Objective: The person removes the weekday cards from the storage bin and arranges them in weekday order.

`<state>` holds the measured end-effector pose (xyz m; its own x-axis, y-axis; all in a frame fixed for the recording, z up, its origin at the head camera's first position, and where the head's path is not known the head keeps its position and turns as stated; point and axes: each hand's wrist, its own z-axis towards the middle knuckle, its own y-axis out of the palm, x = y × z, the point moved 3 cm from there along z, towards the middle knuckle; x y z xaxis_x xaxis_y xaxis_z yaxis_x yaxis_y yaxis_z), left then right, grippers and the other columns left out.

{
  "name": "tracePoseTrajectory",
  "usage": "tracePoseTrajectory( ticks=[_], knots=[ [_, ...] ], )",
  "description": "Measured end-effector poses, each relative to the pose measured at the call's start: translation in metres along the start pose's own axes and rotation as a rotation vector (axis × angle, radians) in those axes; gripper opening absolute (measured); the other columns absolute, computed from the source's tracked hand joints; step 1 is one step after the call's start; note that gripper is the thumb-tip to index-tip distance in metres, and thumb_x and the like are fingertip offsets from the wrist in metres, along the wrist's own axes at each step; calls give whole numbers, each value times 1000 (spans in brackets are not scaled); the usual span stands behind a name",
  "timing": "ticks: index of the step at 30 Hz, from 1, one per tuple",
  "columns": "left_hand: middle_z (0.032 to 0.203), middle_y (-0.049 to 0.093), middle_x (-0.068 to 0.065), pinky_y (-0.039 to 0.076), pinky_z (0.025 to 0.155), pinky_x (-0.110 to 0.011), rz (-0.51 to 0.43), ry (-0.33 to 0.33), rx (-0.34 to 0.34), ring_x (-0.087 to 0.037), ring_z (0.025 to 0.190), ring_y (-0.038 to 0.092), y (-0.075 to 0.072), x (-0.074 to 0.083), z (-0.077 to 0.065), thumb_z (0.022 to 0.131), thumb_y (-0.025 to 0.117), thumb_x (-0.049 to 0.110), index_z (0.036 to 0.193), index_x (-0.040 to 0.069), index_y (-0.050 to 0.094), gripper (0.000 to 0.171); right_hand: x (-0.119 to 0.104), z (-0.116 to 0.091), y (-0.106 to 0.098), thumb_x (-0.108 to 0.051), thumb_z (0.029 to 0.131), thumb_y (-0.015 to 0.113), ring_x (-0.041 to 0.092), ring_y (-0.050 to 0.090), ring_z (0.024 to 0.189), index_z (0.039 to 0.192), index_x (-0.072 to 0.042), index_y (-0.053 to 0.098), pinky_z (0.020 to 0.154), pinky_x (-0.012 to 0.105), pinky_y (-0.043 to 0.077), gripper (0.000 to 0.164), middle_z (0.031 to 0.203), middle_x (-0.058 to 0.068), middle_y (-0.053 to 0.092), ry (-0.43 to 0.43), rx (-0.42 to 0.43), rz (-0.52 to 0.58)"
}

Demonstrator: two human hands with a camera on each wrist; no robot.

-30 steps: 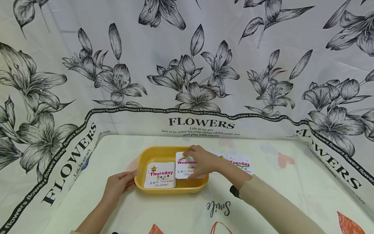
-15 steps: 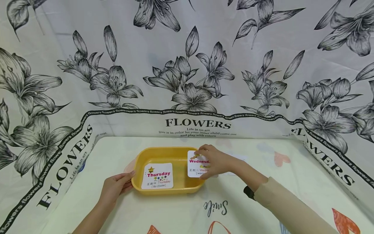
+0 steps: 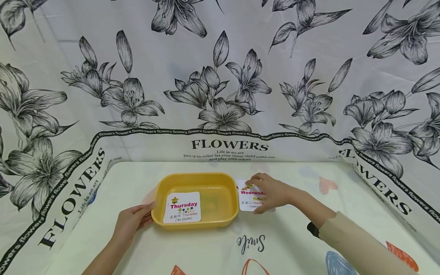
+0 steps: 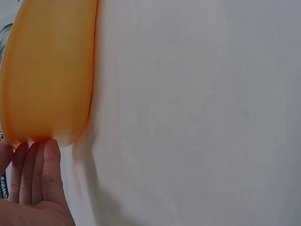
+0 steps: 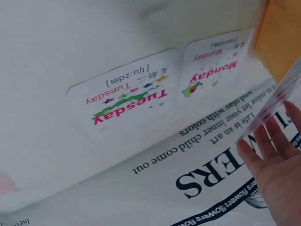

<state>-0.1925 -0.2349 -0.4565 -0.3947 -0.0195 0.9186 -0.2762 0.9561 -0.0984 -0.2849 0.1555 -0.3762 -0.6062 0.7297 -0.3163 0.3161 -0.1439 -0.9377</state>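
The left hand (image 3: 132,222) pinches the left end of a yellow, round-cornered plastic tray (image 3: 218,206) with a white "Thursday" card (image 3: 182,207) inside. The right hand (image 3: 276,193) — thumb and fingers spread apart — grips a white, round-cornered "Wednesday" card (image 3: 248,201) just right of the tray, near white "Monday" (image 5: 211,70) and "Tuesday" cards (image 5: 127,99).

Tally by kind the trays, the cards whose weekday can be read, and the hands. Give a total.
Trays: 1 (yellow tray)
Cards: 4 (Monday card, Tuesday card, Wednesday card, Thursday card)
Hands: 2 (left hand, right hand)
Total: 7
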Motion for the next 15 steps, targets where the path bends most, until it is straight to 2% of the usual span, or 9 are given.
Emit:
tracePoseTrajectory(
  ticks=[8,15],
  knots=[
    [76,69,5,57,65,-23,0,-4,5,-7,68,67,0,0,2,78,70,35,120,-11,49,66,14,-13,-6,-45,63,79,21,41,112,129,-16,47,91,38,47,79,133,7,39,13,8,-1],
    [77,70,3,57,66,-23,-12,0,8,-8,69,67,1,-1,1,78,70,35,119,-11,50,65,32,-26,-2,-40,61,81,20,43,107,128,-14,49,87,36,47,79,129,7,41,29,-1,-8]
  ],
)
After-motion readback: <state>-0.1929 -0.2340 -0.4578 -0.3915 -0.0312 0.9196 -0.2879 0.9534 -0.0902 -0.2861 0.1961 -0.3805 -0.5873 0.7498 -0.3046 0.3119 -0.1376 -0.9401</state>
